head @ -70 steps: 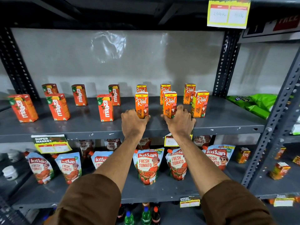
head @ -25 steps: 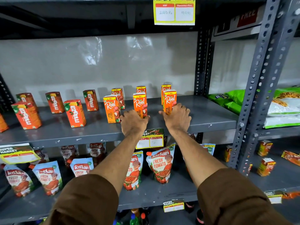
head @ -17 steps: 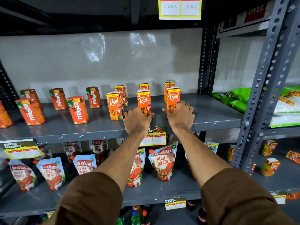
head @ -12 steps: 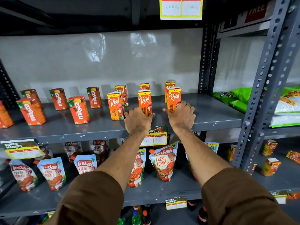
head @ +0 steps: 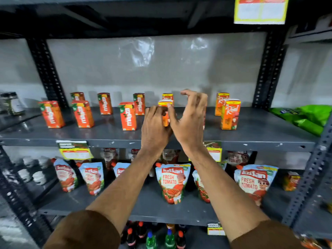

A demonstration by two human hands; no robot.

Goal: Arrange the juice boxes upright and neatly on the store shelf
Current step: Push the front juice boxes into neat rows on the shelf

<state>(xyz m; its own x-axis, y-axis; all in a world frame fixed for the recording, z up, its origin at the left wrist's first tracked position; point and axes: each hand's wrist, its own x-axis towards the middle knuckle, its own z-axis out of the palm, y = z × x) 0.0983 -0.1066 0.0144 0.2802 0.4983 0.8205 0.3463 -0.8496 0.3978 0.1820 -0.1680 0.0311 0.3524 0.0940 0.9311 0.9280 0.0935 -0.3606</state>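
Orange Real juice boxes stand upright on the grey shelf (head: 260, 133): one at the front right (head: 230, 114), one behind it (head: 221, 104) and one in the back row (head: 167, 96). Red Maaza boxes (head: 127, 116) stand in two loose rows to the left. My left hand (head: 154, 126) is wrapped around a front Real box (head: 165, 112) in the middle. My right hand (head: 190, 119) hovers beside it, fingers spread and curled, thumb near the box's top. It hides most of another box behind it.
Green packets (head: 309, 117) lie at the shelf's right end past a perforated post (head: 269, 69). Tomato pouches (head: 172, 182) fill the lower shelf, with bottles (head: 150, 238) below. Jars (head: 12, 103) sit far left. A yellow price tag (head: 259, 10) hangs above.
My right hand has let go of its Real box and risen with fingers spread. My left hand now grips the middle front box. My view has swung left and blurred.
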